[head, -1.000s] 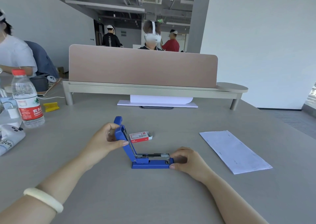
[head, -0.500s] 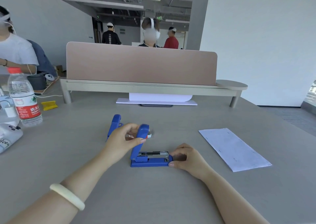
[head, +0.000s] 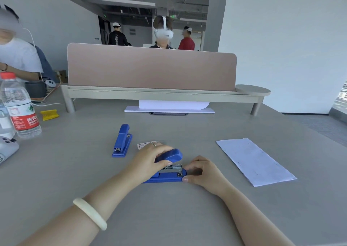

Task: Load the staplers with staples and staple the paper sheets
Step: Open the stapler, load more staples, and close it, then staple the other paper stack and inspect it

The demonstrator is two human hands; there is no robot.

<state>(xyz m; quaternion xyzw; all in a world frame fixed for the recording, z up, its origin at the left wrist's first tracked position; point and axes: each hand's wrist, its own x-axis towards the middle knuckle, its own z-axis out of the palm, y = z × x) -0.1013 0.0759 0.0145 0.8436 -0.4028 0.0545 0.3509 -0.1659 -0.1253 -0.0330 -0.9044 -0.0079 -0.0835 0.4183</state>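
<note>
A blue stapler (head: pixel 167 174) lies on the grey table in front of me, its top cover swung down nearly onto the metal magazine. My left hand (head: pixel 150 159) grips that cover from above. My right hand (head: pixel 201 171) holds the front end of the stapler's base against the table. A second blue stapler (head: pixel 122 141), closed, lies to the left and farther back. A small staple box (head: pixel 143 145) peeks out behind my left hand, mostly hidden. Stapled white paper sheets (head: pixel 254 161) lie to the right.
A water bottle (head: pixel 19 106) stands at the left edge, next to a white device (head: pixel 6 150). A yellow object (head: pixel 49 114) lies farther back. A desk divider (head: pixel 152 69) on a raised shelf crosses the back, with white paper (head: pixel 169 107) under it. People sit and stand beyond.
My left hand has swung the stapler's cover from upright down to nearly closed. My right hand stayed on the base's front end. The second stapler, earlier hidden behind my hand, now shows.
</note>
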